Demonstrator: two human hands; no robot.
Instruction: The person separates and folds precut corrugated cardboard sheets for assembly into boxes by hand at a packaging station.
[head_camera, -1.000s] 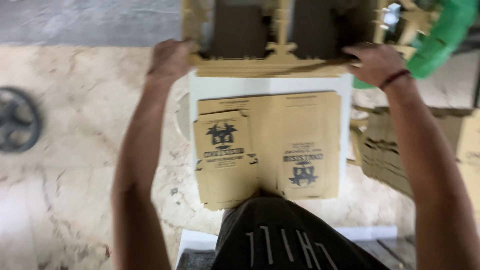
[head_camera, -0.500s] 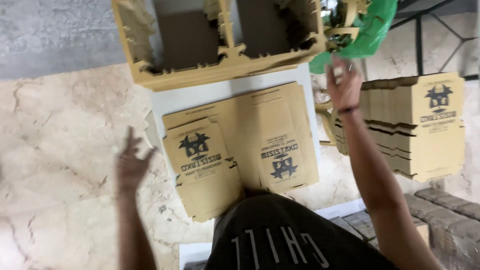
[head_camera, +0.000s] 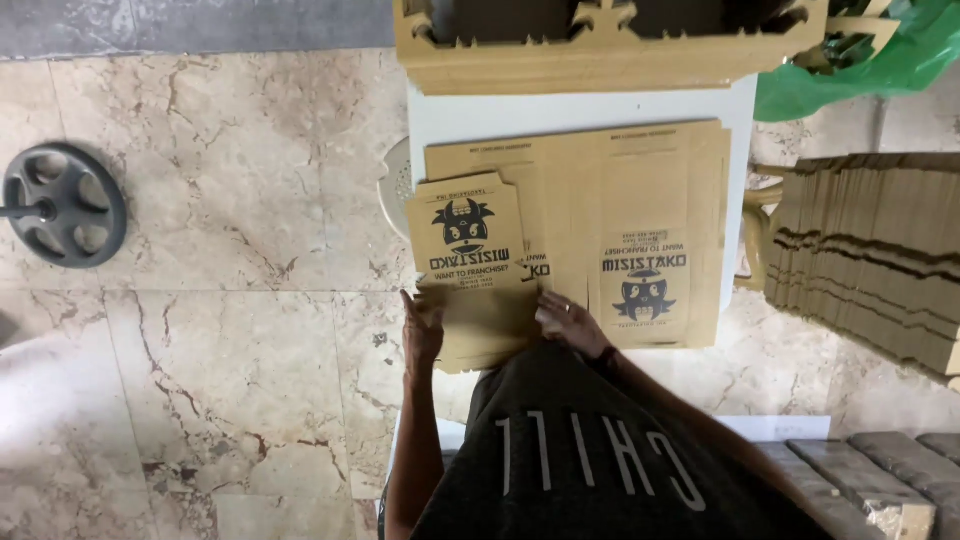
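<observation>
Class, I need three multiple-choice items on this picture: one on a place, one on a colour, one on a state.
1. Where does the dark wheel-shaped weight lie?
A. on the marble floor
B. on the white table
C. on the cardboard stack

2. What colour is the plastic bag at top right?
A. red
B. green
C. blue

3. How are the flat printed cartons on the table?
A. folded up into boxes
B. lying flat
C. torn in pieces

Answers: 1 A, it rests on the floor left of the table. 2 B, it is bright green. 3 B, they lie flat, with the left hand and right hand at the near edge.
</observation>
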